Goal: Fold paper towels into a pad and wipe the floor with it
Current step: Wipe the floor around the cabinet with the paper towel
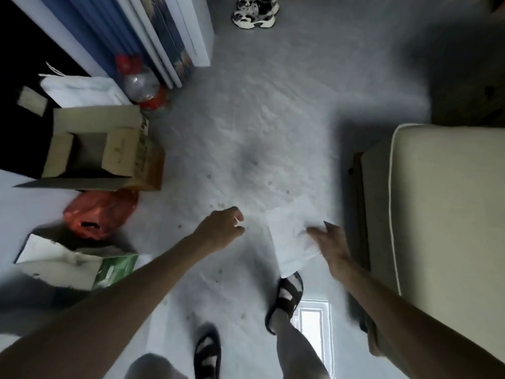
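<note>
On the floor (pixel 246 119), an open cardboard box (pixel 103 151) sits at left, a bottle (pixel 140 83) behind it and a crumpled bag (pixel 95 214) before it. A cushioned seat (pixel 448 203) stands at right — the paper towel (pixel 289 233) hangs, seemingly, just beside it. Sneakers (pixel 255 12) lie far ahead.

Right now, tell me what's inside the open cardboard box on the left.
The cardboard box shows only its folded inner flaps and a dark, shadowed hollow between them. No contents are visible; the flaps and shadow hide the bottom.
</note>
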`<action>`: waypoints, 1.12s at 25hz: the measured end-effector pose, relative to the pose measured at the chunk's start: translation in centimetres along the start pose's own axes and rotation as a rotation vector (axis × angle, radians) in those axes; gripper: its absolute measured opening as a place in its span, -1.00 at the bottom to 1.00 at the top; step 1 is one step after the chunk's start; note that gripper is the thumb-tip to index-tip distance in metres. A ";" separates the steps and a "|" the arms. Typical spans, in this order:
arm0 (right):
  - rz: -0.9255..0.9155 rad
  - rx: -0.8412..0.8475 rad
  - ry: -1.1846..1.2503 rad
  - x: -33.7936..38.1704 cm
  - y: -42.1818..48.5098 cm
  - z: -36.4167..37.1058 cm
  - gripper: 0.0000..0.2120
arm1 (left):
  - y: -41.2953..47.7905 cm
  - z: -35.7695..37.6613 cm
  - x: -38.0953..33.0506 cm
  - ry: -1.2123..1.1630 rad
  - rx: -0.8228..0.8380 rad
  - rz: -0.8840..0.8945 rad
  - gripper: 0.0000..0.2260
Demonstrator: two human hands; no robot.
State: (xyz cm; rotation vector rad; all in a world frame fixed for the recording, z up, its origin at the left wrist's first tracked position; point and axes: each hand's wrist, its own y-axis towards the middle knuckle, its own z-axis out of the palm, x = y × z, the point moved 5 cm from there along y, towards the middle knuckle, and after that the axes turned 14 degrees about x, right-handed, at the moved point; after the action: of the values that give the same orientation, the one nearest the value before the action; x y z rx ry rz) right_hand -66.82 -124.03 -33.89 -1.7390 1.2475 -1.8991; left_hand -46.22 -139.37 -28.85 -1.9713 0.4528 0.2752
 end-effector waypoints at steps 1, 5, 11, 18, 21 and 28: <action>-0.064 -0.092 -0.107 0.5 3.0 -0.9 -0.93 | 3.5 0.4 0.1 0.004 0.022 -0.002 -0.71; -0.420 -0.445 -0.610 3.4 17.2 -2.9 -0.88 | 19.8 1.5 2.4 0.041 0.071 0.039 -0.64; -0.509 -0.347 -0.923 -7.3 42.4 3.3 -0.68 | 43.7 3.3 12.3 0.239 0.026 0.046 -0.54; -0.404 -0.409 -1.067 -18.3 57.2 7.7 -0.52 | 57.9 4.7 20.4 0.638 -0.211 0.046 -0.36; -0.486 -0.432 -1.047 -18.8 59.2 8.1 -0.53 | 59.6 6.2 20.3 0.657 -0.228 0.020 -0.33; -0.697 -0.397 -1.131 -18.2 59.7 9.8 -0.67 | 60.3 4.3 21.5 0.585 -0.235 0.158 -0.48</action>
State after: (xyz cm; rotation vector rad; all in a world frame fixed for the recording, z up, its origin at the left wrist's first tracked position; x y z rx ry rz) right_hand -73.61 -150.24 -90.93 -3.0242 0.5805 -0.4917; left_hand -52.80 -162.58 -88.27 -2.2381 0.9907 -0.1701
